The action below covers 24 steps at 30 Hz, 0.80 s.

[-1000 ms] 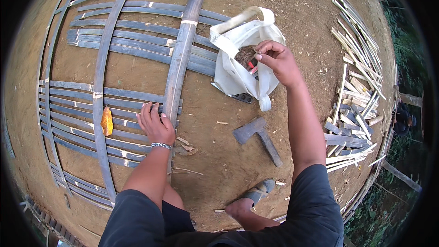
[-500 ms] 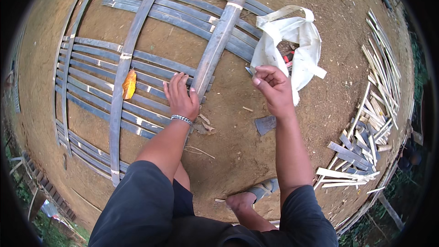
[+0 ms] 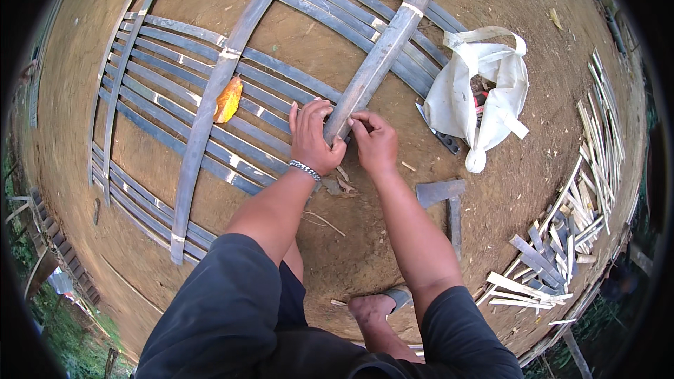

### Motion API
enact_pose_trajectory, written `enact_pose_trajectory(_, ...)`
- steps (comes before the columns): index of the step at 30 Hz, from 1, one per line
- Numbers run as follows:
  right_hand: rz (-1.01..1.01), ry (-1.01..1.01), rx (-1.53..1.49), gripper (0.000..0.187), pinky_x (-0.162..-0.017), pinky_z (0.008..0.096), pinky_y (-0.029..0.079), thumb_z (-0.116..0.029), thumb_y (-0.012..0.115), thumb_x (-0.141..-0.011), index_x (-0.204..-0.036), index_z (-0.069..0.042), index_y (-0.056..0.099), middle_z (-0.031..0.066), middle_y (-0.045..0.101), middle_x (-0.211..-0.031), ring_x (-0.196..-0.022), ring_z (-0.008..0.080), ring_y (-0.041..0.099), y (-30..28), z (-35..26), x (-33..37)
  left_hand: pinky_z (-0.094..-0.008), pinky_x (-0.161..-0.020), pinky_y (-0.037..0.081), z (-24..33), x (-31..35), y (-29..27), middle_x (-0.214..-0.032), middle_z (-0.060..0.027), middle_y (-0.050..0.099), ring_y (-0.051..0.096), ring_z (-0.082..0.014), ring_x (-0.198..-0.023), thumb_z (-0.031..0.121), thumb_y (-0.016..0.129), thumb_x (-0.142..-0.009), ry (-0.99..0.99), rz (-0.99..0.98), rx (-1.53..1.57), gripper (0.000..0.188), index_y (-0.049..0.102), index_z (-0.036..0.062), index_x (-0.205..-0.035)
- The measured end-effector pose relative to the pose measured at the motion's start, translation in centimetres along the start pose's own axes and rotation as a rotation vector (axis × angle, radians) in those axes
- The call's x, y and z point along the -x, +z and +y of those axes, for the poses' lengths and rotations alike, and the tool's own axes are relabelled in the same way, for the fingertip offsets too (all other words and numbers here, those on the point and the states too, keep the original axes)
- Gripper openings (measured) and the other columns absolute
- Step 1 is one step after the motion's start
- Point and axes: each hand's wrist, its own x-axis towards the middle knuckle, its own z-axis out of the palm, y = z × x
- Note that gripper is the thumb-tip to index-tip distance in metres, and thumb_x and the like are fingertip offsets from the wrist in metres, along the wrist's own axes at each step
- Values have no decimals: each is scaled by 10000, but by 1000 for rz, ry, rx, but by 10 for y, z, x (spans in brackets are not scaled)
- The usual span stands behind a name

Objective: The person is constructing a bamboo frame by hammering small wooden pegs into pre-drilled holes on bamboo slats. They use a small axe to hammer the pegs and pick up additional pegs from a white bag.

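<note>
A thick, dark bamboo strip (image 3: 379, 63) lies across a lattice of thinner dark bamboo slats (image 3: 263, 116) on the ground. My left hand (image 3: 314, 139), with a chain bracelet at the wrist, is at its near end, fingers curved along the left edge and thumb by the tip. My right hand (image 3: 375, 144) is closed in a pinch against the right side of the same end. Whatever sits between its fingertips is too small to make out. A hatchet (image 3: 441, 192) lies on the dirt to the right of my right hand.
A white bag (image 3: 460, 91) with something red inside stands right of the lattice, a dark tool with holes (image 3: 446, 142) beside it. Cut bamboo strips and offcuts (image 3: 551, 256) are heaped at the far right. A yellow leaf (image 3: 228, 100) rests on another crosspiece (image 3: 203, 123).
My right hand has moved left from beside the bag to the bamboo strip's end. My left hand has shifted from the slats onto that end. The view has shifted, showing the hatchet's handle.
</note>
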Motion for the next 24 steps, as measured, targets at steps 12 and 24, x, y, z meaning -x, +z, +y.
enact_pose_trajectory(12,-5,-340,411,102,-798,424,575,-135,754,-887,-980,-99,776,104,758,-980,-919,344,725,-4,-23,0,-601,-1204,277,-1,-2,2,-1219,-139,630,594,-338,-1232,168,807,-728,-9,50,-25,550,531,71,-1194)
enact_pose_trajectory(24,7,-43,209,94,-820,395,562,-111,718,-951,-1027,-57,704,151,750,-1012,-927,337,732,-21,6,11,-600,-1220,246,1,-3,-1,-1257,-141,609,576,-346,-1247,173,781,-690,-27,-4,-42,607,519,80,-1229)
